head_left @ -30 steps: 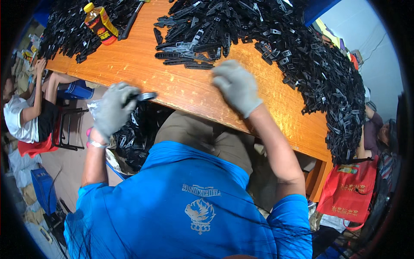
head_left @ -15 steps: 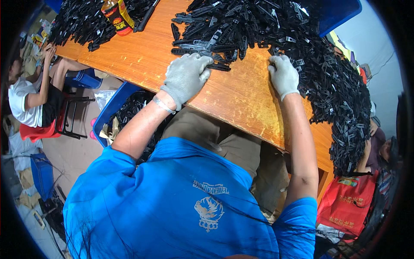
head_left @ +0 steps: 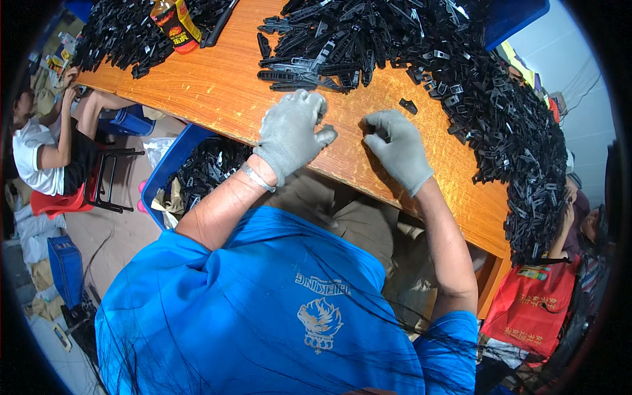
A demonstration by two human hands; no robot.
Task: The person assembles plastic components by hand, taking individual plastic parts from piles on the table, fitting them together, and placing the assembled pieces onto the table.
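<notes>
My left hand (head_left: 295, 135), in a grey glove, is over the table near its front edge, just below the near end of a pile of black plastic clips (head_left: 329, 56). Its fingers are curled under and the thumb sticks out to the right; whatever they hold is hidden. Facing it, my right hand (head_left: 399, 150), also gloved, has curled fingers with a dark gap by the thumb; I cannot make out what is in it. Just beyond the right hand, a single small black part (head_left: 408, 105) lies apart on the wood.
The black heap continues down the right side of the wooden table (head_left: 224, 85). At the far left stand a bottle (head_left: 176, 26) with an orange cap and another black pile (head_left: 118, 39). A blue bin (head_left: 158, 181) of black parts sits below the table's left edge. Other people sit at both sides.
My right hand has drawn away from the right-hand heap toward my left hand, and a loose black part now shows beyond it. My left hand has shifted slightly right and nearer me.
</notes>
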